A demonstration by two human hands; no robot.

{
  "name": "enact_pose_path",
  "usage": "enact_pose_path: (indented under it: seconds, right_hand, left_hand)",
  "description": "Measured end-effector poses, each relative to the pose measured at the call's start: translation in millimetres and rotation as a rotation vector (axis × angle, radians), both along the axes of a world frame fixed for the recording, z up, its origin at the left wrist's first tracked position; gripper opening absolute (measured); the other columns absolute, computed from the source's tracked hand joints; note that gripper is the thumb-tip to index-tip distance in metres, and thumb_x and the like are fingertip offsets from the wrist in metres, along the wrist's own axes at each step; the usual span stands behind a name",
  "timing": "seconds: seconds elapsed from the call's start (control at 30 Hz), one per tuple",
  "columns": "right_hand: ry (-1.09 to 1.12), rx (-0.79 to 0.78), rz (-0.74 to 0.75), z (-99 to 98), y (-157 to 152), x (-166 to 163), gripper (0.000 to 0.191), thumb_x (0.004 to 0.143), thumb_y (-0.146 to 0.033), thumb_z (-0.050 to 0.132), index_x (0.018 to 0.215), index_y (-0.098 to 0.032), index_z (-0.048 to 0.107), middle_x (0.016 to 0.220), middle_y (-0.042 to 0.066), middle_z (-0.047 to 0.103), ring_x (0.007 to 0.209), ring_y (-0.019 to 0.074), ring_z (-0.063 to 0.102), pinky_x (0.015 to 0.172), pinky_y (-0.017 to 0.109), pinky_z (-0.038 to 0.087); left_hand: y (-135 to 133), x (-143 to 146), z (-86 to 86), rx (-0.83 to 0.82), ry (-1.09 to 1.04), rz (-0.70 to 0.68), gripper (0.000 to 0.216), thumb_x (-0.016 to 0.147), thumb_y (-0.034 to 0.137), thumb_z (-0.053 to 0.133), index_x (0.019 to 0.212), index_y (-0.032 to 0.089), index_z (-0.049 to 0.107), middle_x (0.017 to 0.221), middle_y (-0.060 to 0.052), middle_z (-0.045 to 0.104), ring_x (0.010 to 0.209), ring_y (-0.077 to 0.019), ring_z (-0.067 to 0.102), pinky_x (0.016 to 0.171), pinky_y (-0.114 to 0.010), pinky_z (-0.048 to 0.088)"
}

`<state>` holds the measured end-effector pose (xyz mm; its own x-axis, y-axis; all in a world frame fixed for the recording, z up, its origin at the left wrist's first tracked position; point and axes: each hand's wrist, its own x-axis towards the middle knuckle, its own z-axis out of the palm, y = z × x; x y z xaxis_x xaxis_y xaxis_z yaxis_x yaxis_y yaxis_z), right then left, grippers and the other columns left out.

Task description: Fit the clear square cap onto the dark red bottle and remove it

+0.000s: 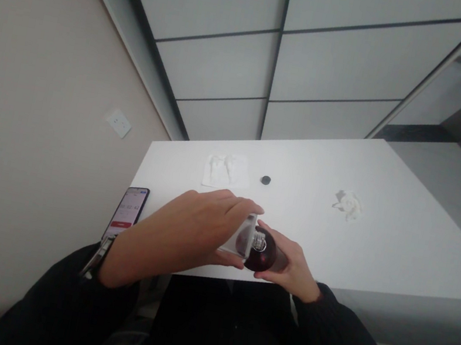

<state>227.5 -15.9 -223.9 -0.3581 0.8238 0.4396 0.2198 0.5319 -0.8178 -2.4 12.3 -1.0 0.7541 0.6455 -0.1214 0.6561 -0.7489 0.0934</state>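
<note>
Clasped in the right hand (292, 266), a dark red round bottle (263, 252) sits at the near edge of the white table (400, 244). Meanwhile the left hand (194, 225) grips a clear cap (240, 240) against the bottle's neck. Farther back lie a folded tissue (226, 170), a small black cap (265, 180), a crumpled tissue (348, 204), and a phone (127, 212) at left.

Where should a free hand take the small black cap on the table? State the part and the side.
Take the black cap by its round rim, pinching two opposite edges from straight above. It lies flat and low on the white table, offering no handle or tall side. Nothing crowds it: the folded tissue lies apart on one side, the crumpled one farther off.
</note>
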Motion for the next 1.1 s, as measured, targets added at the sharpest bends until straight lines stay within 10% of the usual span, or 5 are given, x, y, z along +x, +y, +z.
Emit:
enact_pose_path:
  seconds: [1.1]
  right_hand:
    - [0.005, -0.033, 0.005, -0.6, -0.5, 1.7, 0.097, 0.076, -0.060, 0.089, 0.158, -0.026, 0.050, 0.147, 0.015, 0.068, 0.134, 0.0375, 0.066, 0.113, 0.052, 0.054]
  left_hand:
    - [0.3, -1.6, 2.5, 0.002, 0.052, -0.006, 0.061, 0.090, 0.050, 0.082, 0.138, 0.025, 0.055, 0.129, -0.007, 0.074, 0.113, -0.0263, 0.073, 0.078, -0.032, 0.056]
